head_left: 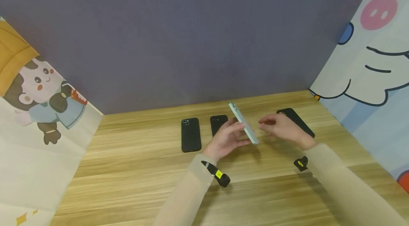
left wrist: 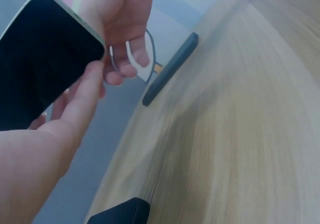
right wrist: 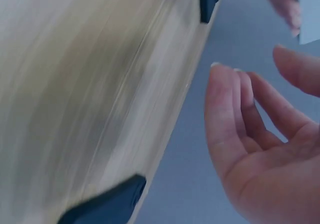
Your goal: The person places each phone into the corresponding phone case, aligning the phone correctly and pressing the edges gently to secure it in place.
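In the head view my left hand (head_left: 227, 138) holds a pale green phone (head_left: 243, 123) tilted above the table, thumb on one edge and fingers on the other side. The left wrist view shows the phone's dark screen (left wrist: 47, 59). My right hand (head_left: 282, 128) is raised to the right of it, apart from it, with its fingers loosely bent and nothing between them. In the right wrist view, a gap separates the right hand (right wrist: 270, 149) from the phone's pale back (right wrist: 310, 11).
On the wooden table (head_left: 134, 169) lie a black phone (head_left: 191, 135) at left, another (head_left: 218, 123) partly behind my left hand, and a third (head_left: 298, 122) partly behind my right hand. A grey panel (head_left: 191, 41) stands along the back, with printed panels at both sides.
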